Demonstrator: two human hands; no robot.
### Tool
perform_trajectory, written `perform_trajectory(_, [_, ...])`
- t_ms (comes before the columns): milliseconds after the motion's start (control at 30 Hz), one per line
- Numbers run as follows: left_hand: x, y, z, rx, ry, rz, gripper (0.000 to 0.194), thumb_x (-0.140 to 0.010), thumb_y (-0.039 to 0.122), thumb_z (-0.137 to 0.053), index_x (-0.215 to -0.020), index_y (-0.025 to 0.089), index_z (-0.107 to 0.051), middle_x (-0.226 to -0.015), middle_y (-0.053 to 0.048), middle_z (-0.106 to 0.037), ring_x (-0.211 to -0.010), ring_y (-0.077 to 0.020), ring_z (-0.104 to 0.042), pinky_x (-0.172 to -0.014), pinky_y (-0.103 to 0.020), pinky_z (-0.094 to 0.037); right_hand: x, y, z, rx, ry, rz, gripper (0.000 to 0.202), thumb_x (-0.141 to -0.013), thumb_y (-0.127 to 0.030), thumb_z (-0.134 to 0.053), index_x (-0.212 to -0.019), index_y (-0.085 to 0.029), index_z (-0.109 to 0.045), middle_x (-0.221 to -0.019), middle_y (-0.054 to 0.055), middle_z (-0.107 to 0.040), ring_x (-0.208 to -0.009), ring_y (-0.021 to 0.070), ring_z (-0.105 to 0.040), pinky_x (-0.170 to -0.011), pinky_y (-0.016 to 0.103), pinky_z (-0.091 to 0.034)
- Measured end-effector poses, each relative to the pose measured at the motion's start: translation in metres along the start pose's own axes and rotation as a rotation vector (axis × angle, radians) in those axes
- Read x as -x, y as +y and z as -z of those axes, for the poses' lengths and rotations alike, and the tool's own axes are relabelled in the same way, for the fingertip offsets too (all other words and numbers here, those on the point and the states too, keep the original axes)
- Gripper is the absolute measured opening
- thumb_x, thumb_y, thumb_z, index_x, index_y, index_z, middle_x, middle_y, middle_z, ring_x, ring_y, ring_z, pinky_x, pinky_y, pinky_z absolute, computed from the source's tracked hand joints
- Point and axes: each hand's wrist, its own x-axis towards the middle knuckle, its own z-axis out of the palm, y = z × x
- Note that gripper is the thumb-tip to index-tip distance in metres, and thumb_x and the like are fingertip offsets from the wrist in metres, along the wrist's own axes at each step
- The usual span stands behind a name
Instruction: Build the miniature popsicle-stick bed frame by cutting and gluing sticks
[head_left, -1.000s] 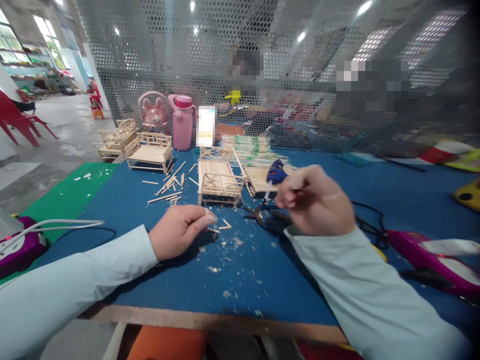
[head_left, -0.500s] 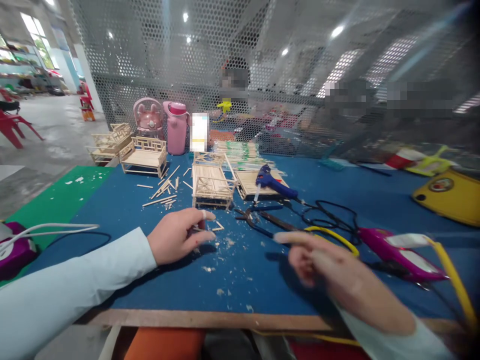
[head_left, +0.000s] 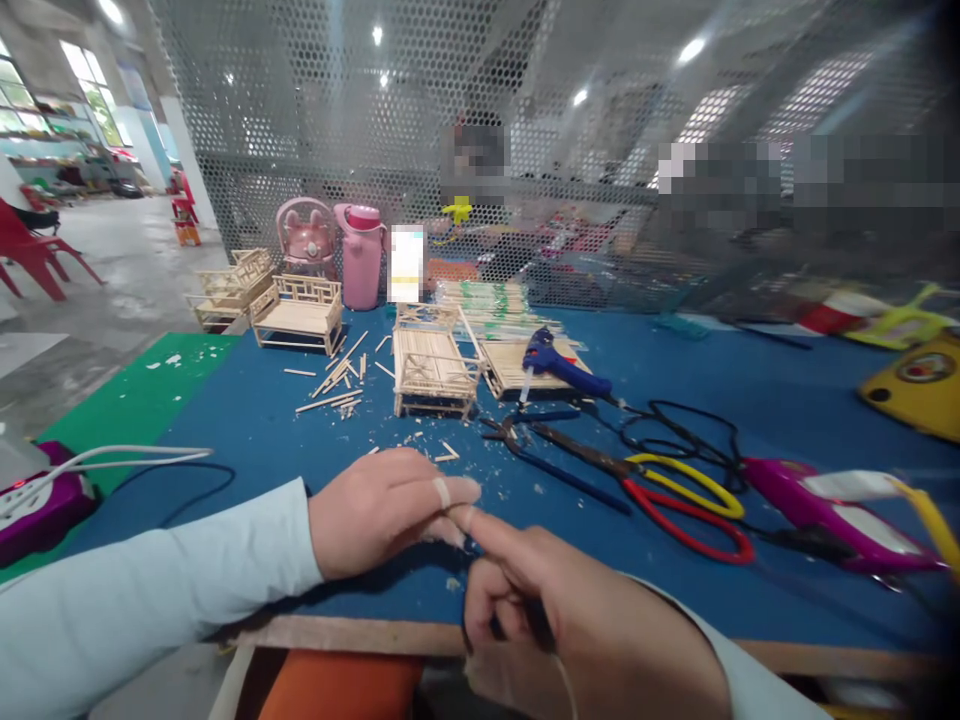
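My left hand [head_left: 390, 510] rests low over the blue work mat, with pale tape round one finger. Its fingers are pressed together, and whatever they hold is hidden. My right hand [head_left: 547, 590] meets it from the right, forefinger stretched to touch the left fingertips. The other right fingers are curled, and I cannot make out anything in them. Just beyond the hands stands a miniature bamboo bed [head_left: 431, 365]. Bits of stick [head_left: 448, 454] lie in front of it. Right of them are pliers [head_left: 570, 480] with blue handles and scissors [head_left: 694, 515] with red and yellow handles.
A blue glue gun [head_left: 559, 365] lies on a flat bamboo panel [head_left: 510, 370]. A miniature bamboo bench [head_left: 298, 315], loose sticks [head_left: 339, 375] and a pink bottle [head_left: 361, 260] are at the back left. Purple power strips [head_left: 832, 520] and cables flank the mat. Perforated mesh rises behind.
My right hand has moved left from near the pliers to meet my left hand, uncovering the scissors. My left hand has shifted slightly right and nearer. The view has turned a little left.
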Motion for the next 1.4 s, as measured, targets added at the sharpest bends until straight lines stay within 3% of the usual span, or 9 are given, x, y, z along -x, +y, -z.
perform_trajectory(300, [0.004,-0.001,-0.004,-0.050,-0.057,-0.088,0.025,-0.090,0.024,-0.048,-0.112,0.013,-0.050,-0.082,-0.008,-0.069,-0.074,-0.0156,-0.063,-0.070,-0.028,-0.050,0.003,-0.006,-0.007,-0.003,-0.002,-0.085,0.031,-0.068,-0.034,-0.062,-0.092,-0.021,-0.048,-0.070,-0.004,-0.063,-0.050,0.0060,-0.047,-0.045,0.018,-0.031])
perform_trajectory(500, [0.001,0.003,0.001,-0.105,-0.058,-0.135,0.024,-0.091,0.023,-0.045,-0.111,0.011,-0.051,-0.087,-0.008,-0.071,-0.073,-0.0142,-0.065,-0.061,-0.024,-0.048,-0.003,-0.002,-0.008,-0.297,-0.055,-0.121,0.042,-0.068,-0.035,-0.065,-0.102,-0.017,-0.049,-0.069,-0.004,-0.060,-0.048,0.0037,-0.043,-0.044,0.016,-0.031])
perform_trajectory(667, [-0.009,0.005,0.004,-0.139,-0.137,-0.193,0.027,-0.095,0.020,-0.030,-0.109,0.012,-0.052,-0.096,-0.008,-0.071,-0.069,-0.0152,-0.065,-0.058,-0.026,-0.048,-0.015,0.001,-0.012,-0.392,-0.147,-0.169,0.022,-0.069,-0.033,-0.060,-0.062,-0.014,-0.054,-0.049,-0.004,-0.050,-0.041,0.0032,-0.039,-0.040,0.017,-0.028])
perform_trajectory(767, [-0.011,-0.006,0.007,-0.158,-0.089,-0.229,0.025,-0.094,0.029,-0.039,-0.105,0.014,-0.055,-0.100,-0.009,-0.071,-0.077,-0.0156,-0.067,-0.065,-0.025,-0.051,-0.018,0.002,-0.012,-0.454,-0.138,-0.154,0.027,-0.068,-0.032,-0.061,-0.086,-0.013,-0.063,-0.051,-0.005,-0.052,-0.039,0.0040,-0.041,-0.039,0.017,-0.029])
perform_trajectory(900, [-0.005,-0.032,0.021,-0.159,0.115,-0.005,0.034,-0.091,0.042,-0.042,-0.090,0.013,-0.060,-0.078,-0.008,-0.070,-0.072,-0.0138,-0.065,-0.067,-0.022,-0.051,-0.001,0.012,0.004,-0.350,0.176,-0.095,0.070,-0.073,-0.036,-0.059,-0.136,-0.021,-0.033,-0.060,-0.006,-0.056,-0.049,0.0097,-0.052,-0.048,0.021,-0.041])
perform_trajectory(1033, [0.003,-0.051,0.034,-0.253,0.232,0.284,0.031,-0.091,0.031,-0.040,-0.075,0.014,-0.061,-0.064,-0.003,-0.064,-0.057,-0.0108,-0.058,-0.057,-0.021,-0.046,0.036,0.053,0.043,0.259,0.765,-0.213,0.038,-0.079,-0.041,-0.050,-0.108,-0.019,-0.060,-0.076,0.006,-0.067,-0.068,0.0206,-0.062,-0.066,0.033,-0.050])
perform_trajectory(1100, [0.003,-0.054,0.033,-0.232,0.099,0.333,0.029,-0.089,0.031,-0.042,-0.074,0.015,-0.061,-0.066,-0.003,-0.065,-0.061,-0.0119,-0.059,-0.060,-0.023,-0.046,0.053,0.079,0.063,0.615,0.896,-0.420,0.037,-0.080,-0.033,-0.044,-0.105,-0.015,-0.063,-0.095,0.015,-0.069,-0.088,0.0308,-0.064,-0.076,0.043,-0.050])
perform_trajectory(1167, [0.002,-0.052,0.028,-0.164,-0.118,0.362,0.027,-0.089,0.032,-0.043,-0.081,0.016,-0.063,-0.074,-0.004,-0.067,-0.068,-0.0132,-0.061,-0.064,-0.024,-0.046,0.066,0.102,0.078,0.810,0.791,-0.519,0.038,-0.078,-0.023,-0.039,-0.104,-0.011,-0.065,-0.106,0.019,-0.068,-0.098,0.0333,-0.063,-0.084,0.045,-0.049])
perform_trajectory(1400, [0.000,-0.036,0.006,-0.223,-0.569,0.440,0.026,-0.090,0.025,-0.041,-0.099,0.016,-0.063,-0.093,-0.008,-0.062,-0.087,-0.0193,-0.059,-0.074,-0.030,-0.048,0.068,0.123,0.092,0.856,0.626,-0.547,0.054,-0.072,-0.023,-0.042,-0.125,-0.011,-0.051,-0.116,0.016,-0.064,-0.102,0.0305,-0.063,-0.082,0.040,-0.053])
